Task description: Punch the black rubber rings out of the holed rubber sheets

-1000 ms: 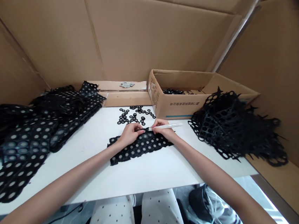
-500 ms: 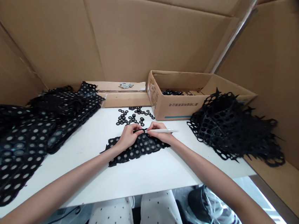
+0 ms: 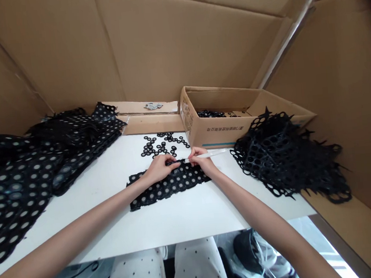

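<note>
A black rubber sheet (image 3: 168, 186) with rows of round pale-centred rings lies on the white table in front of me. My left hand (image 3: 159, 168) pinches the sheet's far edge, thumb and fingers together. Between the fingers of my right hand (image 3: 204, 161) is a slim white pen-like tool (image 3: 218, 152), its tip at the same edge close to my left fingertips. Just beyond the hands, many loose black rings (image 3: 160, 149) are scattered on the table. My fingers hide the exact spot where the tip meets the sheet.
A cardboard box (image 3: 227, 130) holding black rings stands at the back right. Punched-out black webbing (image 3: 282, 160) is heaped on the right. Dotted black sheets (image 3: 22, 185) pile up on the left. Cardboard walls (image 3: 163, 40) enclose the table; a black bin (image 3: 245, 251) stands below.
The tool's rear end has swung away from me and up as my right hand turned. My left hand stays at the sheet's edge. The whole view has shifted slightly.
</note>
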The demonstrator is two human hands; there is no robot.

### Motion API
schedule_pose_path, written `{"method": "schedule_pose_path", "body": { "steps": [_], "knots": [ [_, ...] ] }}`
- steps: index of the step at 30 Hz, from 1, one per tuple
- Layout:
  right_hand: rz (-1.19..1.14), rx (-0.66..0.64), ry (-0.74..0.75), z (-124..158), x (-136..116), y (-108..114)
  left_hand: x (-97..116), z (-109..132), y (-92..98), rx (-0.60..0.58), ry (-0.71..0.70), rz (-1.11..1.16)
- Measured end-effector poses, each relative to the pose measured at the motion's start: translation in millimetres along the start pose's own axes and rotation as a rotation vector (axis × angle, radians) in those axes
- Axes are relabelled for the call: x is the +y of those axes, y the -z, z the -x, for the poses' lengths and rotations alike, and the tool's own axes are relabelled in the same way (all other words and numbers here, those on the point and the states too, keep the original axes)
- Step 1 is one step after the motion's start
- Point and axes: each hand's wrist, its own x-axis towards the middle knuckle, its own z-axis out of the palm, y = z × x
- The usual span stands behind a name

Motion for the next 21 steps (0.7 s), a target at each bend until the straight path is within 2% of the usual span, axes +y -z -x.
{"method": "schedule_pose_path", "body": {
  "steps": [6, 10, 21],
  "knots": [
    [0.004, 0.000, 0.000, -1, -1, 1, 0, -9, -11.5, 0.080, 0.066, 0.051],
    [0.028, 0.019, -0.011, -1, -1, 1, 0, -8, -11.8, 0.082, 0.075, 0.119],
    [0.037, -0.064, 0.029, 2, 0, 1, -2, -5, -15.4, 0.097, 0.058, 0.223]
  ]
}}
